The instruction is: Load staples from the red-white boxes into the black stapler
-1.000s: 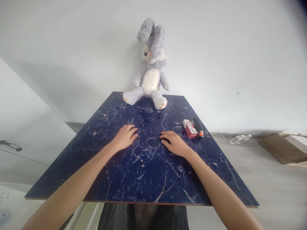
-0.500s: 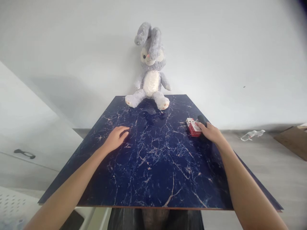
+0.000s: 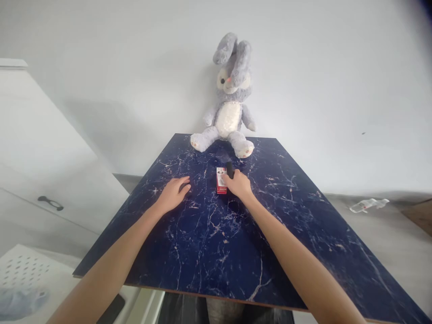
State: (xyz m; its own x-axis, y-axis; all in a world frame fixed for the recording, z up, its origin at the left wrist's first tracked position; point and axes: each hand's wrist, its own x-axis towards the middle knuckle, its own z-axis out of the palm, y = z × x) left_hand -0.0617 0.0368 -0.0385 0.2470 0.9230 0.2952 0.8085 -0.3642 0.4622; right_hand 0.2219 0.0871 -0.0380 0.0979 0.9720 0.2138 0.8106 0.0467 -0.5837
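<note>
My right hand (image 3: pixel 240 183) grips a small red-and-white box (image 3: pixel 221 184), its thumb lying over the box's right side. A dark, rounded object (image 3: pixel 230 169) sticks up between the box and my fingers; its lower part is hidden by my hand, so its kind is unclear. Left of the box, a short gap away, my left hand (image 3: pixel 173 193) rests low over the dark blue marbled table (image 3: pixel 212 252). Its thumb and fingers are apart, with nothing between them.
A grey plush rabbit (image 3: pixel 230 114) sits at the table's back edge against the wall. Left is a white cabinet with a dark handle (image 3: pixel 50 203). A clear plastic bottle (image 3: pixel 367 205) lies on the floor at right, near a cardboard box (image 3: pixel 420 216).
My right hand has carried the box and the dark object left, from the table's right side to its middle. My left hand stays open in nearly the same place. The view has turned slightly left.
</note>
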